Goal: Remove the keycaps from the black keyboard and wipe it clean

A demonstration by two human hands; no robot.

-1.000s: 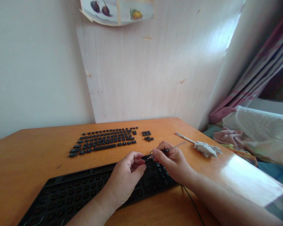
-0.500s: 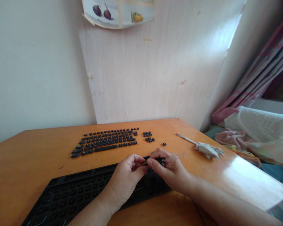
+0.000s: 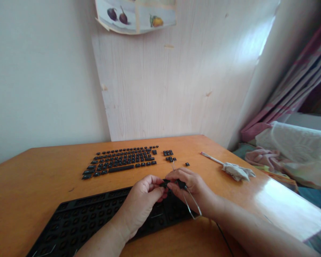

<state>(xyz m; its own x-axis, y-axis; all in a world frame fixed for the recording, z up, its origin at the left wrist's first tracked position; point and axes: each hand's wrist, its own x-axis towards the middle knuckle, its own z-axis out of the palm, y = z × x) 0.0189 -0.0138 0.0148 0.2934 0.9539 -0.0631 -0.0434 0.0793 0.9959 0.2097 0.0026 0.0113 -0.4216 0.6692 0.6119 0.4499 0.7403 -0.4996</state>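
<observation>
Over a black keyboard base [image 3: 93,216] stripped of its keycaps, my left hand [image 3: 140,203] pinches a small black keycap [image 3: 164,183] between thumb and fingertips. Close beside it, my right hand [image 3: 191,189] is closed round a wire keycap puller [image 3: 181,184]. The puller has a black middle, with a wire loop [image 3: 194,208] hanging toward me and thin wire sticking out on the far side. My right fingertips reach up to the keycap; whether they grip it too is hidden.
Loose keycaps [image 3: 123,160] lie in keyboard order beyond the base, with smaller groups [image 3: 168,152] and a single keycap [image 3: 187,164] to their right. A stick with a grey cloth head [image 3: 237,171] rests at the right. A cable [image 3: 224,239] runs toward me. Bedding [image 3: 296,150] lies beyond the table's right edge.
The puller has turned in my right hand: its wire loop pointed right and away before, and now hangs toward me. Both hands stay close together over the base.
</observation>
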